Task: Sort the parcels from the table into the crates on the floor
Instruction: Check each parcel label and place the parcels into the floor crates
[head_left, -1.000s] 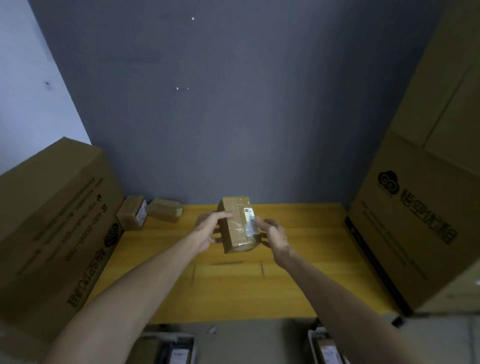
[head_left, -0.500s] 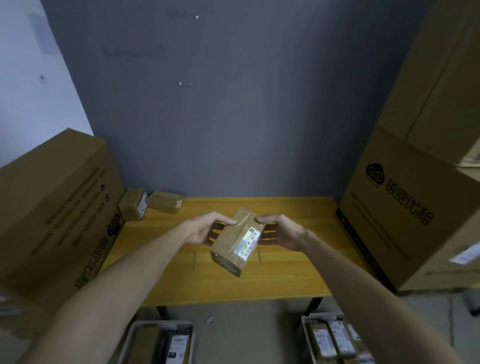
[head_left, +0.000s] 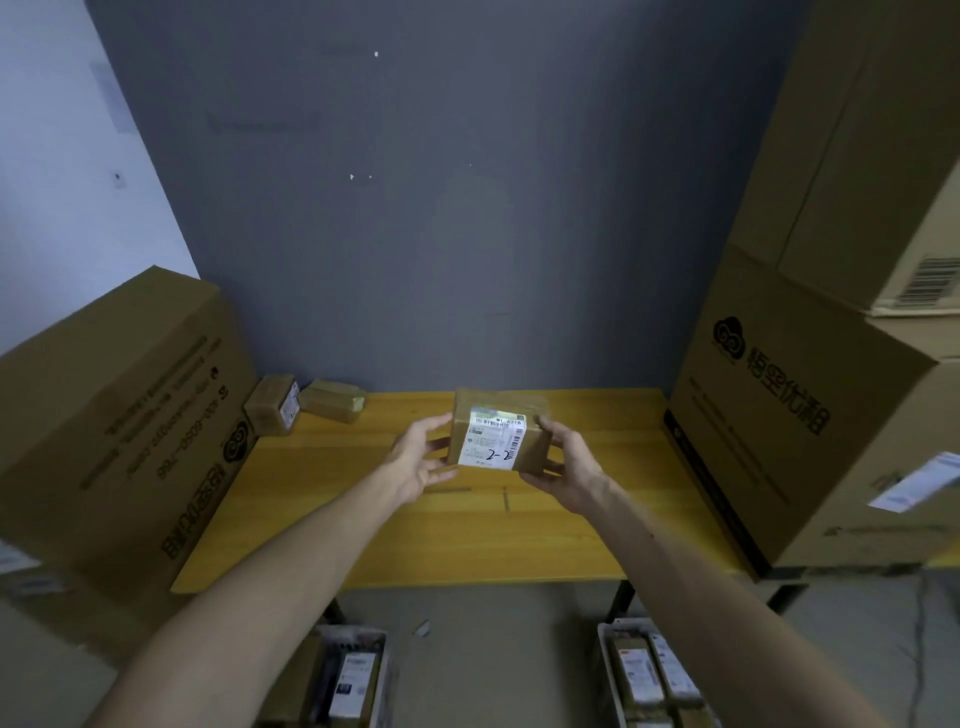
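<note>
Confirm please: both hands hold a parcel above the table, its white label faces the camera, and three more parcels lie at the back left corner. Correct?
No. The head view shows two parcels there, not three: the corner parcel and the second parcel. The left hand and right hand do hold the labelled parcel.

Both hands hold brown parcel (head_left: 501, 434) above tabletop (head_left: 467, 530), left hand (head_left: 420, 460) and right hand (head_left: 569, 467) gripping its sides; white label (head_left: 493, 439) faces camera; two small parcels (head_left: 304, 402) back-left; crates (head_left: 649, 675) on floor below.
</note>
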